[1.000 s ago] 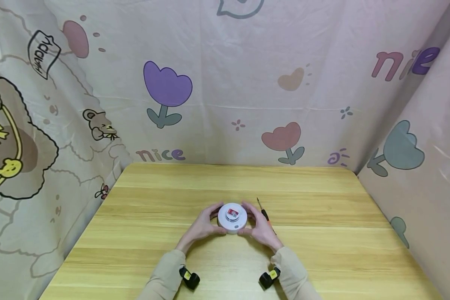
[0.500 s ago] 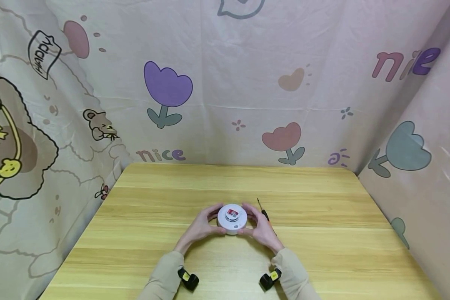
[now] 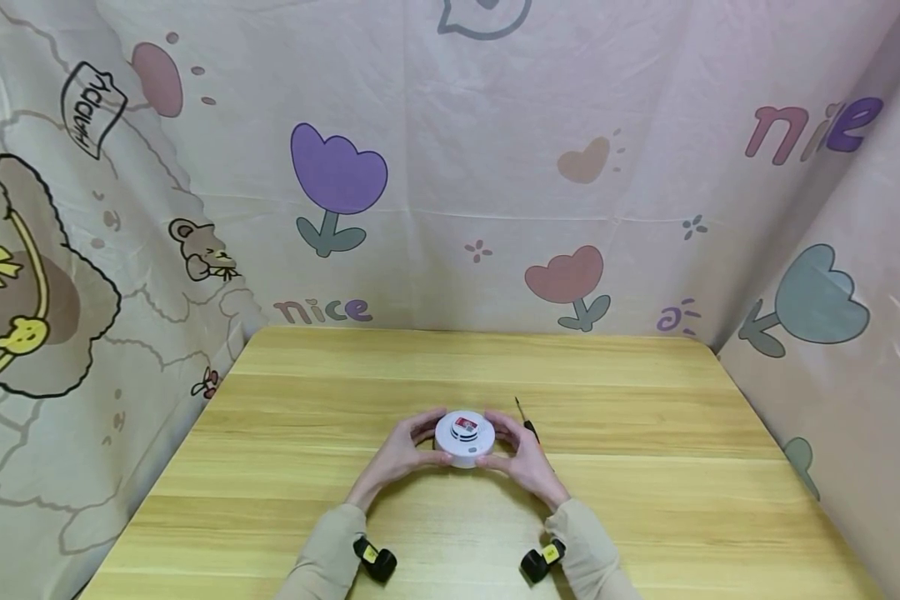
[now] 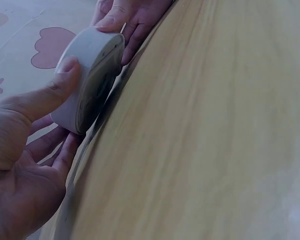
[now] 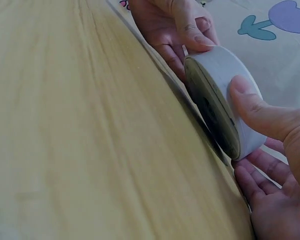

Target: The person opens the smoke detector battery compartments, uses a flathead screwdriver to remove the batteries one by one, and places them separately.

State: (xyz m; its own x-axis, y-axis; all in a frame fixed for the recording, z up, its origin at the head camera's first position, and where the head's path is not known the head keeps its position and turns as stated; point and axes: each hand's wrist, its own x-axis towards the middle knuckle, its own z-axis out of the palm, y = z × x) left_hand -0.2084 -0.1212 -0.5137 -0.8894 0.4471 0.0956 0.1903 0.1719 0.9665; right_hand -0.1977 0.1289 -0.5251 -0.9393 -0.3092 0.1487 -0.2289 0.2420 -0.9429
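Note:
A white round smoke detector (image 3: 465, 450) with a red and white label on its raised centre is held between both hands. My left hand (image 3: 403, 452) grips its left side, thumb at the near edge and fingers round the far side. On the right side my right hand (image 3: 525, 460) mirrors that grip. Both wrist views show the detector's white rim (image 4: 87, 52) and its dark underside (image 5: 215, 107), tipped up from the wooden surface. Close behind the right hand lies a screwdriver (image 3: 529, 426) with a thin shaft, its handle partly hidden.
The wooden table (image 3: 307, 367) reaches back to a printed cloth (image 3: 435, 167) that hangs behind it and along both sides. Black wrist cameras (image 3: 376, 560) with yellow labels sit by the sleeves.
The smoke detector has tipped slightly, so its top face looks flatter and more of its near side shows. Both hands keep their grip on it.

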